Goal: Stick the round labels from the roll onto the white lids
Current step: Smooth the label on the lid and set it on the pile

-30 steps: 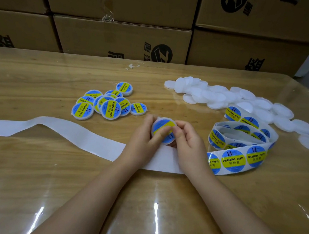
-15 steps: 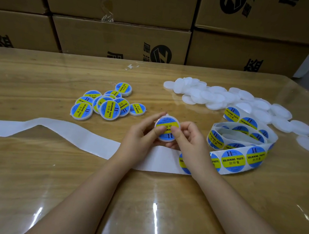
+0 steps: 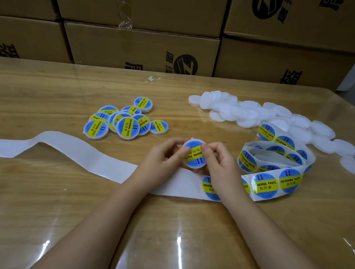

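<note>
Under the right hand (image 3: 224,165) I lose half a label on the backing strip (image 3: 80,156). Both hands pinch the labelled lid (image 3: 194,160) mid-table, left hand (image 3: 157,161) on its left edge, right thumb on its face; label roll (image 3: 273,168) near right.

Round labels (image 3: 264,185) on the roll (image 3: 280,160) read "SOLDERING PASTE".

My counter (image 3: 29,205) is grained wood under a clear glossy sheet. The lid (image 3: 194,158) I hold and the loose white lids (image 3: 252,116) look like matt, faintly translucent plastic. The label roll (image 3: 273,182) is smooth printed paper, its bare backing strip (image 3: 69,150) matt white. The boxes (image 3: 138,46) are dull brown cardboard.
</note>
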